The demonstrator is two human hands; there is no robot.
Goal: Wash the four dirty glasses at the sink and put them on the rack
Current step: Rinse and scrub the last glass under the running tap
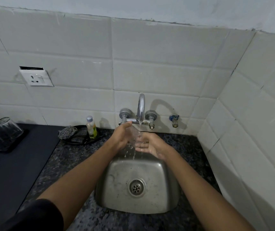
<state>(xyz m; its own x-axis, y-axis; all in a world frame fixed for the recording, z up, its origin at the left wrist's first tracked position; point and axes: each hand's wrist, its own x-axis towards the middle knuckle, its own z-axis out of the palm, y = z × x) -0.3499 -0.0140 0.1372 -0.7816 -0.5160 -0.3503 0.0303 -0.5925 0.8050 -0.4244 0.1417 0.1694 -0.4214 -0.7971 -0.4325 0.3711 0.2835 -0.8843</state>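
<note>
A clear glass is held under the running tap, above the back edge of the steel sink. My left hand grips its left side, fingers reaching up toward the tap body. From the right, my right hand has its fingers wrapped on the glass's lower end. Water streams over the glass and both hands and drips into the sink. Upturned clear glasses stand on a black rack tray at the far left.
A small soap bottle and a grey scrubber rest on a black dish left of the tap. Speckled dark counter surrounds the sink. A wall socket is up left, and a tiled wall closes the right side.
</note>
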